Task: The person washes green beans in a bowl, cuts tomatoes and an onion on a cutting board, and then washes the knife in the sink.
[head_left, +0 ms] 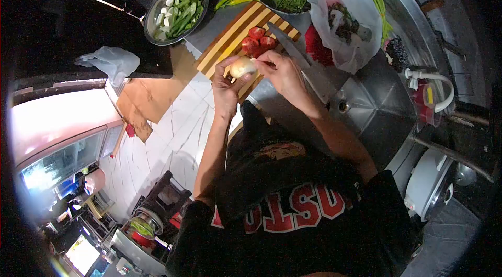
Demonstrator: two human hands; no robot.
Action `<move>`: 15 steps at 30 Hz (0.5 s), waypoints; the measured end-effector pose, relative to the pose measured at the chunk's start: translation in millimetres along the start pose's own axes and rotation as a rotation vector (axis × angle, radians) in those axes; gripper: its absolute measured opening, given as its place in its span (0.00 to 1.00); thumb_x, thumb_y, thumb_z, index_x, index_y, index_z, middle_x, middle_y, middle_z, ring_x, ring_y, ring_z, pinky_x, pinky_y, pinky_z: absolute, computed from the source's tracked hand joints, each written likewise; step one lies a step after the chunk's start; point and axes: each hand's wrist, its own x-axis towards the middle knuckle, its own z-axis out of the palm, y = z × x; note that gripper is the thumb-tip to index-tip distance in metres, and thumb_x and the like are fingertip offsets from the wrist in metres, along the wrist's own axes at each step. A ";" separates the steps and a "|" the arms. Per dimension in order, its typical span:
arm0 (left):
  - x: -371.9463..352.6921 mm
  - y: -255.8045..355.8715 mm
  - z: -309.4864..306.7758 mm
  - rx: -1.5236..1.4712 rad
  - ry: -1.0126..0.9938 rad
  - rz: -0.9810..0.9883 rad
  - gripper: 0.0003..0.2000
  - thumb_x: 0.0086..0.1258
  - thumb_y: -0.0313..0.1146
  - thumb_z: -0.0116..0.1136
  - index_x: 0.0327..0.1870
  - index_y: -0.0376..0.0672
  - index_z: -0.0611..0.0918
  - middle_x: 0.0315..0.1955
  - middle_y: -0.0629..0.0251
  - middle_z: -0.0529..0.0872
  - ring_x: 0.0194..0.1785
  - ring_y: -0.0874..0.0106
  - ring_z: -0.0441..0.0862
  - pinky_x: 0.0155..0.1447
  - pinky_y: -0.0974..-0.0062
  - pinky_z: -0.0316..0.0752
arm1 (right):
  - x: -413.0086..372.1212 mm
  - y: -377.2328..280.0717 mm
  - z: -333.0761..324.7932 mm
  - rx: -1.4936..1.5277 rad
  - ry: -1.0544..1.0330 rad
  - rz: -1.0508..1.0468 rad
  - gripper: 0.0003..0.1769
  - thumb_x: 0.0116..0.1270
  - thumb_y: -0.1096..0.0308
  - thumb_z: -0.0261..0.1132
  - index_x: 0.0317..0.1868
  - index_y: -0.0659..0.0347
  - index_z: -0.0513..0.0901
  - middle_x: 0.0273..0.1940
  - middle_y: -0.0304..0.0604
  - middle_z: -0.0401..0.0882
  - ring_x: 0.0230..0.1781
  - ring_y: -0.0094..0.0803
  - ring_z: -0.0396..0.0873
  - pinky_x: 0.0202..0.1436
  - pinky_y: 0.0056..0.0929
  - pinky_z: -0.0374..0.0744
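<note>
At centre frame, above the striped board [234,32], the onion [243,66] is held clear of the surface. The left hand [226,87] cups it from below with its fingers curled closed round it. The right hand [285,72] has its fingertips pinched on the onion's near end, apparently pulling skin, though the view is too small to confirm. The exposed surface is pale, so peeling looks well advanced. The onion is whole, and cutting is judged outstanding. Cut tomatoes [259,40] lie on the board just beyond, so that item appears done. The knife [288,46] rests on the board beside the right hand, unheld. A bowl [177,13] of prepared greens stands at upper left.
</note>
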 end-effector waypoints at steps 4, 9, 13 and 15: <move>-2.4 1.9 -8.1 -0.155 -0.017 -0.123 0.20 0.56 0.17 0.60 0.51 0.40 0.72 0.48 0.64 0.75 0.49 0.70 0.75 0.55 0.73 0.73 | 12.1 1.5 -5.5 0.496 -0.207 0.333 0.09 0.62 0.67 0.62 0.34 0.66 0.77 0.23 0.39 0.78 0.21 0.24 0.77 0.25 0.25 0.77; -5.9 18.0 -5.3 -0.679 -0.125 -0.389 0.20 0.62 0.20 0.55 0.56 0.40 0.68 0.50 0.59 0.74 0.51 0.63 0.76 0.57 0.60 0.75 | 15.4 1.3 -11.2 0.634 -0.282 0.490 0.11 0.66 0.67 0.58 0.40 0.68 0.77 0.29 0.40 0.78 0.25 0.22 0.77 0.28 0.21 0.79; -4.6 19.0 -4.1 -0.712 -0.090 -0.411 0.20 0.62 0.19 0.54 0.55 0.40 0.69 0.49 0.57 0.74 0.50 0.63 0.77 0.56 0.60 0.76 | 13.2 -4.2 -13.0 0.698 -0.250 0.509 0.11 0.65 0.68 0.58 0.41 0.68 0.77 0.31 0.40 0.78 0.26 0.23 0.78 0.28 0.21 0.79; -4.6 17.8 -4.1 -0.475 0.019 -0.294 0.18 0.61 0.19 0.54 0.53 0.40 0.69 0.49 0.58 0.75 0.49 0.65 0.77 0.54 0.64 0.77 | 8.5 -9.7 -11.3 0.679 -0.244 0.505 0.10 0.65 0.69 0.59 0.41 0.68 0.76 0.32 0.41 0.78 0.27 0.23 0.78 0.28 0.21 0.79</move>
